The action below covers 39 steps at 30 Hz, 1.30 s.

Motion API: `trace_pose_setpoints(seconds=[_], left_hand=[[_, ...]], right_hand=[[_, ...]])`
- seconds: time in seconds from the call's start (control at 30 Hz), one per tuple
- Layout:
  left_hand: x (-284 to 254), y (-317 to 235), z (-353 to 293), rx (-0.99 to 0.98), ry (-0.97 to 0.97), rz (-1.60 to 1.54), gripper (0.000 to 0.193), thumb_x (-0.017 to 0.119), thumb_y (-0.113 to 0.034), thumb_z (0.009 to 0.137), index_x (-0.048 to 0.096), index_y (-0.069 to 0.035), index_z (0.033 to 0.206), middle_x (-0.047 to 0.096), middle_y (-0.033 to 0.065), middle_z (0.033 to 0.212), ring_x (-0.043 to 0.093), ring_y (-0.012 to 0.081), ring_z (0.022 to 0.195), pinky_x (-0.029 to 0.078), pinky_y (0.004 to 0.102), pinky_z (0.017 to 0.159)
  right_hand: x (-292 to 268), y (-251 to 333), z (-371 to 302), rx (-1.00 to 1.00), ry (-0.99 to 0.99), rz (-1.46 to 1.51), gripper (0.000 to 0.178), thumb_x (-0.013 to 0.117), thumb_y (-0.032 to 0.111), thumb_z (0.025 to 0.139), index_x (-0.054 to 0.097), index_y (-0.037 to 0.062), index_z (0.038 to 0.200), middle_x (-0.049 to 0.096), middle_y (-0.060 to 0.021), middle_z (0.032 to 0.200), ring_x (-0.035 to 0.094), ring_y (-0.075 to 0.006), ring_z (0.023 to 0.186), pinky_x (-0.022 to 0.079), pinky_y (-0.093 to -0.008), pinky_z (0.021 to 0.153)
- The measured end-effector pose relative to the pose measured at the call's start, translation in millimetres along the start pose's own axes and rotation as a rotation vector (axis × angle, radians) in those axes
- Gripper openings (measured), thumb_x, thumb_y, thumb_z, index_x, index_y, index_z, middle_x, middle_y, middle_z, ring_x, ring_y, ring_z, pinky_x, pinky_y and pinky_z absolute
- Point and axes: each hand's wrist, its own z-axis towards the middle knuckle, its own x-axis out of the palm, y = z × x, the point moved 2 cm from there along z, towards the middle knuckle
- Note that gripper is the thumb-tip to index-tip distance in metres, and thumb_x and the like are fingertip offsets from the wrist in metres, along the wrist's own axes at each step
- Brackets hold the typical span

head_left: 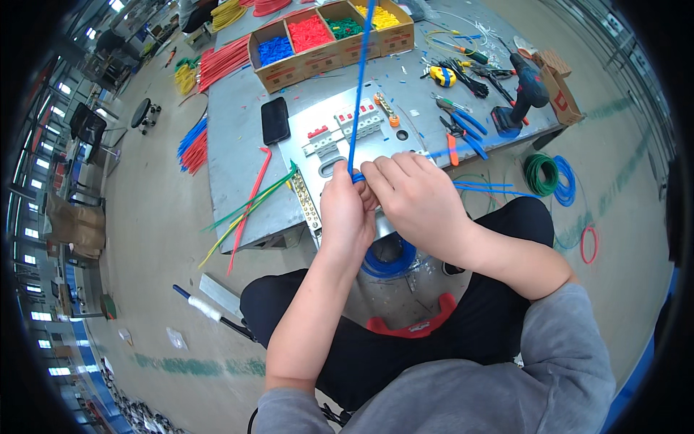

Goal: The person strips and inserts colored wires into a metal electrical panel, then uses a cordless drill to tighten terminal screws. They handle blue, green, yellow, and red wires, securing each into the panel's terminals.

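While my left hand (349, 206) pinches the blue wire (361, 94), my right hand (421, 206) closes on it just beside. Fingers on both sides look drawn together, no gap showing; right thumb hidden. Wire is held over the near side of the metal panel (311, 172) on the tabletop (235, 116), long run standing up. Probably the hand-shaping step. Next move likely calls for a steady left pinch while the right bends. Pliers (475, 124) lie right, untouched.
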Motion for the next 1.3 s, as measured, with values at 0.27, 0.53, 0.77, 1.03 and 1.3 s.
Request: trace_pose_setpoints(seconds=[0.27, 0.53, 0.77, 1.03, 1.3], left_hand=[[-1, -10, -2, 0.032, -0.061, -0.099, 0.024, 0.053, -0.026, 0.112, 0.053, -0.013, 0.092, 0.038, -0.0057, 0.061, 0.031, 0.0062, 0.051, 0.024, 0.0259, 0.047], [-4, -34, -11, 0.218, 0.076, -0.040, 0.036, 0.053, -0.026, 0.112, 0.045, -0.014, 0.079, 0.032, -0.0054, 0.057, 0.028, 0.0092, 0.051, 0.026, 0.0313, 0.051], [-6, -39, -7, 0.228, 0.144, -0.048, 0.047, 0.046, -0.028, 0.114, 0.039, -0.014, 0.069, 0.031, -0.0038, 0.055, 0.027, 0.0113, 0.051, 0.028, 0.0318, 0.054], [-5, -27, -5, 0.214, 0.043, 0.163, 0.041, 0.047, -0.032, 0.114, 0.045, -0.013, 0.077, 0.034, -0.0051, 0.058, 0.031, 0.0096, 0.053, 0.029, 0.0311, 0.054], [16, 5, -11, 0.223, -0.099, 0.285, 0.045, 0.049, -0.032, 0.114, 0.046, -0.015, 0.072, 0.040, -0.0045, 0.060, 0.037, 0.0097, 0.054, 0.032, 0.0311, 0.055]], right_hand=[[8, 9, 4, 0.005, -0.037, 0.100, 0.040, 0.068, 0.012, 0.083, 0.069, -0.0022, 0.120, 0.064, -0.0059, 0.088, 0.066, -0.0205, 0.083, 0.055, -0.0322, 0.070], [8, 5, 13, -0.027, -0.133, 0.161, 0.044, 0.070, 0.012, 0.082, 0.069, 0.0016, 0.125, 0.062, -0.0036, 0.086, 0.067, -0.0162, 0.073, 0.052, -0.0288, 0.055], [13, 2, 12, 0.067, -0.097, 0.192, 0.035, 0.071, 0.007, 0.089, 0.070, 0.0038, 0.124, 0.061, -0.0048, 0.085, 0.067, -0.0200, 0.068, 0.052, -0.0333, 0.055], [6, -23, 17, 0.096, -0.206, 0.409, 0.029, 0.076, 0.020, 0.094, 0.073, 0.0046, 0.118, 0.069, -0.0080, 0.094, 0.069, -0.0261, 0.088, 0.056, -0.0402, 0.074], [-3, -40, 22, 0.433, -0.209, 1.026, 0.023, 0.077, 0.019, 0.100, 0.075, -0.0039, 0.102, 0.077, -0.0110, 0.090, 0.074, -0.0172, 0.082, 0.057, -0.0322, 0.076]])
